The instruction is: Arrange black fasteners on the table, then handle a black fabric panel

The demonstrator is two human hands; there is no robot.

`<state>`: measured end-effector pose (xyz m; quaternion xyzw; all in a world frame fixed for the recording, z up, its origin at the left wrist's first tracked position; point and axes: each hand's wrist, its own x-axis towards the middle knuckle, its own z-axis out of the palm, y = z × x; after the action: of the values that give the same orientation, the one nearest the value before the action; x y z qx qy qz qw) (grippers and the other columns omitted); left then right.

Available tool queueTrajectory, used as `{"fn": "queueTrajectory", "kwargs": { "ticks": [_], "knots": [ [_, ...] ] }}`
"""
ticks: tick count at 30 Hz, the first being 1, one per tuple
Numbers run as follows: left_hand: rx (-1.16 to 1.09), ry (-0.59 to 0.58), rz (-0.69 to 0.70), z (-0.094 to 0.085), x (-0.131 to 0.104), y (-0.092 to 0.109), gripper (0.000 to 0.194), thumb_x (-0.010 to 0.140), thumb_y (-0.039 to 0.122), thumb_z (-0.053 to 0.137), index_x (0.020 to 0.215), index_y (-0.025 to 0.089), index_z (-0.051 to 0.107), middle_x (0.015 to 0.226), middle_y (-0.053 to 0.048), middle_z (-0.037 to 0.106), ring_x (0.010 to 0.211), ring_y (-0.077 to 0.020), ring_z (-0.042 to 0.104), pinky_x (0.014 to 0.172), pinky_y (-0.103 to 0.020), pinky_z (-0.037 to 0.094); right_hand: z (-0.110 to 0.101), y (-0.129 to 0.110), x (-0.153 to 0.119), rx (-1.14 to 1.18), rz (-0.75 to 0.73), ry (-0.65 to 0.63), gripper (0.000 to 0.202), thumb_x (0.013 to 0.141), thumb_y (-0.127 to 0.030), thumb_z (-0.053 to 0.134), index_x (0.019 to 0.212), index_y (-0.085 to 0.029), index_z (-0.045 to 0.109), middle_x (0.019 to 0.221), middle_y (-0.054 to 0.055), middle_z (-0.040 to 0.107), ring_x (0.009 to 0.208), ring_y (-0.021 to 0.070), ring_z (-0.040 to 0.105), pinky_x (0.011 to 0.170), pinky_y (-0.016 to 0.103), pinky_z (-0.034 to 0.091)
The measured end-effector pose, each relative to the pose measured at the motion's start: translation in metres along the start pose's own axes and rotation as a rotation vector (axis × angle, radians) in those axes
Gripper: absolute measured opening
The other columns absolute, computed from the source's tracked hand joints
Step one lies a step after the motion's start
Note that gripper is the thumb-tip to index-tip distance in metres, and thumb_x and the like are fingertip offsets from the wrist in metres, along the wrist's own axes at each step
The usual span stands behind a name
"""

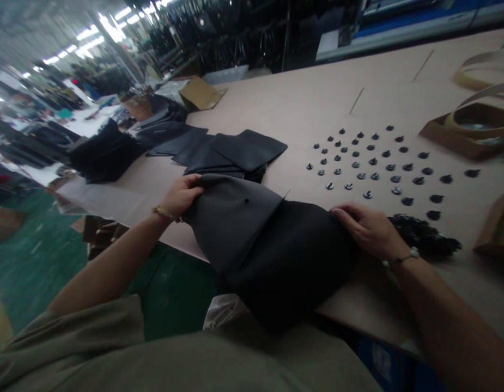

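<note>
Between my two hands, at the front edge of the table, I hold black sheet material that looks like leather or fabric. My left hand (181,197) pinches the upper left corner of a black panel (235,218) with a small dark hole or dot in it. My right hand (368,228) grips the upper right edge of a second black panel (296,256), which the first one overlaps. Whether the two are joined is unclear. Their lower part hangs over the table edge toward my body. Several small round metal pieces with short posts (373,161) lie in loose rows beyond my right hand.
More black panels (252,147) lie fanned out behind my left hand, near a dark stack (104,152). A heap of small black pieces (425,234) sits beside my right wrist. On the right stand brown boxes (456,136) and tape rolls. An open carton (200,92) is at the back.
</note>
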<state>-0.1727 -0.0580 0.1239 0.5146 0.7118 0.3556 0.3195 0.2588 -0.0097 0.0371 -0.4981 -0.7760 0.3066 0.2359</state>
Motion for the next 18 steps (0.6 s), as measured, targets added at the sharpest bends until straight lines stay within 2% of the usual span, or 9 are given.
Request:
{"fn": "queueTrajectory", "kwargs": {
  "ticks": [3, 5, 7, 9, 11, 13, 15, 18],
  "knots": [
    [0.114, -0.092, 0.067, 0.000, 0.020, -0.033, 0.053, 0.068, 0.025, 0.058, 0.118, 0.010, 0.062, 0.106, -0.010, 0.068, 0.092, -0.0233, 0.065, 0.085, -0.039, 0.055, 0.002, 0.002, 0.000, -0.006, 0.009, -0.039, 0.041, 0.089, -0.054, 0.049, 0.093, -0.019, 0.072, 0.083, 0.007, 0.072, 0.074, 0.0215, 0.066, 0.068, 0.032, 0.047],
    [0.269, -0.045, 0.153, 0.002, 0.021, -0.045, 0.065, 0.071, 0.023, 0.057, 0.134, 0.009, 0.051, 0.117, -0.013, 0.065, 0.104, -0.0260, 0.063, 0.096, -0.045, 0.051, 0.004, 0.002, 0.000, -0.017, 0.020, -0.041, 0.043, 0.088, -0.055, 0.049, 0.095, -0.019, 0.072, 0.082, 0.007, 0.072, 0.071, 0.0207, 0.065, 0.066, 0.032, 0.046],
    [0.492, 0.067, 0.298, 0.007, 0.011, -0.047, 0.070, 0.076, 0.023, 0.058, 0.143, 0.009, 0.044, 0.130, -0.016, 0.059, 0.120, -0.0294, 0.056, 0.107, -0.050, 0.042, 0.005, 0.003, 0.000, -0.017, 0.028, -0.043, 0.045, 0.088, -0.057, 0.049, 0.097, -0.019, 0.072, 0.084, 0.008, 0.072, 0.069, 0.0202, 0.064, 0.065, 0.032, 0.046],
    [0.670, 0.153, 0.454, 0.017, -0.009, -0.043, 0.064, 0.083, 0.026, 0.060, 0.143, 0.011, 0.045, 0.139, -0.016, 0.054, 0.131, -0.0298, 0.048, 0.114, -0.050, 0.035, 0.006, 0.003, 0.000, -0.008, 0.041, -0.049, 0.047, 0.086, -0.059, 0.050, 0.099, -0.019, 0.072, 0.085, 0.008, 0.072, 0.067, 0.0199, 0.063, 0.064, 0.033, 0.047],
    [0.742, 0.113, 0.531, 0.034, -0.034, -0.038, 0.052, 0.090, 0.031, 0.057, 0.138, 0.013, 0.051, 0.140, -0.014, 0.054, 0.131, -0.0272, 0.047, 0.114, -0.046, 0.036, 0.006, 0.003, -0.001, 0.006, 0.051, -0.057, 0.048, 0.084, -0.060, 0.054, 0.101, -0.019, 0.071, 0.086, 0.008, 0.072, 0.066, 0.0197, 0.062, 0.064, 0.034, 0.048],
    [0.766, -0.004, 0.493, 0.054, -0.059, -0.038, 0.050, 0.094, 0.040, 0.054, 0.135, 0.013, 0.053, 0.137, -0.013, 0.057, 0.128, -0.0256, 0.050, 0.113, -0.043, 0.038, 0.006, 0.003, -0.001, 0.013, 0.049, -0.063, 0.048, 0.082, -0.060, 0.056, 0.102, -0.018, 0.071, 0.087, 0.009, 0.071, 0.066, 0.0196, 0.062, 0.064, 0.034, 0.049],
    [0.780, -0.097, 0.397, 0.071, -0.077, -0.042, 0.060, 0.093, 0.050, 0.055, 0.138, 0.011, 0.051, 0.140, -0.014, 0.055, 0.130, -0.0271, 0.049, 0.112, -0.043, 0.039, 0.007, 0.002, -0.001, 0.005, 0.043, -0.064, 0.049, 0.082, -0.060, 0.056, 0.102, -0.018, 0.071, 0.088, 0.009, 0.071, 0.065, 0.0194, 0.062, 0.063, 0.034, 0.049],
    [0.779, -0.094, 0.247, 0.086, -0.087, -0.047, 0.077, 0.090, 0.057, 0.057, 0.146, 0.008, 0.042, 0.142, -0.017, 0.052, 0.131, -0.0299, 0.047, 0.111, -0.044, 0.039, 0.008, 0.001, -0.001, -0.015, 0.038, -0.063, 0.048, 0.084, -0.058, 0.054, 0.104, -0.017, 0.070, 0.088, 0.010, 0.072, 0.063, 0.0188, 0.062, 0.061, 0.033, 0.048]
  ]
}}
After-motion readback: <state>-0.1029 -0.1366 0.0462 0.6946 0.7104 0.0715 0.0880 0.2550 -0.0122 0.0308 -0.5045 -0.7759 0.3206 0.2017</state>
